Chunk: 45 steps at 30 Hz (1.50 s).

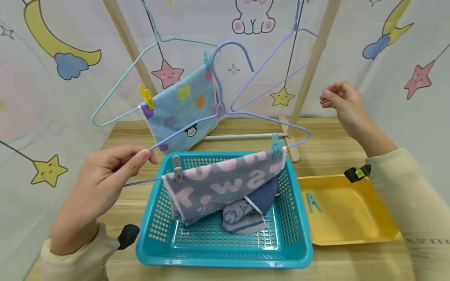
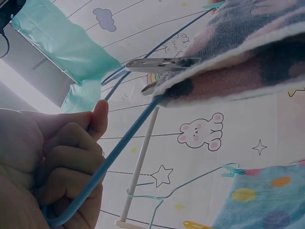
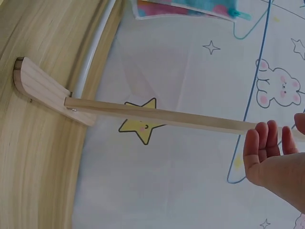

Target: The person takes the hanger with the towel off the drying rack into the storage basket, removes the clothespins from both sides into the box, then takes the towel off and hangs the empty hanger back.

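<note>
My left hand [image 1: 109, 175] grips a light purple wire hanger [image 1: 186, 130] at its left end, thumb on the upper wire. Along the hanger's lower bar hangs a grey towel with pink letters [image 1: 225, 183]. A grey clothespin [image 1: 177, 169] clips its left corner and a teal clothespin [image 1: 276, 145] its right. The left wrist view shows the hanger's wire [image 2: 125, 141] curving round beside the curled fingers, with the grey clothespin [image 2: 159, 64] beyond. Off to the right, my right hand [image 1: 346, 103] is raised in the air, loosely bent and holding nothing.
Below the towel stands a teal basket [image 1: 225, 262] with a navy-and-grey cloth [image 1: 263, 199] inside. Right of it, a yellow tray [image 1: 341, 210] holds a teal clothespin [image 1: 313, 202]. Behind, a wooden rack [image 1: 314, 58] carries a green hanger [image 1: 119, 82] with a spotted towel [image 1: 175, 113], and another purple hanger [image 1: 261, 64].
</note>
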Each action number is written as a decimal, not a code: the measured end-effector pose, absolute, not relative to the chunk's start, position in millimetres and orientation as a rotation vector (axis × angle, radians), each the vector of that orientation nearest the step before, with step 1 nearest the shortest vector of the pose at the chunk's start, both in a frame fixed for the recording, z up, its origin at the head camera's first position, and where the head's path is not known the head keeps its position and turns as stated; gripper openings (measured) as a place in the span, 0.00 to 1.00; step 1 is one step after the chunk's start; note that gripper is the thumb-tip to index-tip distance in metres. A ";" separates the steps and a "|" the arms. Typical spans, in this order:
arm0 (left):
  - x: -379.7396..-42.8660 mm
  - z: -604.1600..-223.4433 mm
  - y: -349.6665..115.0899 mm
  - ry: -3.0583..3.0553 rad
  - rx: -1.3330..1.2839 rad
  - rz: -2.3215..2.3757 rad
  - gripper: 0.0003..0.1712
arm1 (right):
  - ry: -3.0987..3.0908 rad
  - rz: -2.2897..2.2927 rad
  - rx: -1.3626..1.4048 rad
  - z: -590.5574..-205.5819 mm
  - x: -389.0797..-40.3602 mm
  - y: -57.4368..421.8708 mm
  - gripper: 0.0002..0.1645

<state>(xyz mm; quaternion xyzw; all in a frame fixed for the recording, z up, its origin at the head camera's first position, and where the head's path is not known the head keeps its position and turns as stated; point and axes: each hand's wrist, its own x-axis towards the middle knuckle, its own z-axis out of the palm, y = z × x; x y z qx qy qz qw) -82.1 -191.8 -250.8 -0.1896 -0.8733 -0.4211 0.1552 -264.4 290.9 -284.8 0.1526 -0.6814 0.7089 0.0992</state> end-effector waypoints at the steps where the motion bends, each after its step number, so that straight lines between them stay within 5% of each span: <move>1: -83.0 -251.8 -191.9 -2.507 -0.540 -1.203 0.11 | -2.001 2.115 0.480 -283.6 -261.8 291.2 0.04; 12: -94.0 -264.7 -194.2 -2.500 -0.594 -1.222 0.11 | -2.179 1.990 0.666 -273.5 -230.0 285.3 0.07; 24: -98.1 -270.2 -190.8 -2.534 -0.599 -1.214 0.11 | -2.485 1.312 1.012 -278.1 -189.5 255.6 0.09; 30: -99.4 -272.7 -188.3 -2.549 -0.605 -1.216 0.11 | -2.376 0.970 1.208 -294.3 -184.6 236.9 0.22; 38: -100.4 -275.0 -184.4 -2.575 -0.593 -1.214 0.11 | -2.279 0.737 1.319 -307.1 -182.9 224.7 0.11; 41: -101.1 -276.6 -183.2 -2.577 -0.604 -1.215 0.11 | -2.267 0.737 1.313 -310.9 -183.1 222.7 0.21; 45: -101.5 -279.1 -183.2 -2.576 -0.609 -1.213 0.11 | -2.220 0.730 1.326 -317.3 -183.9 219.3 0.21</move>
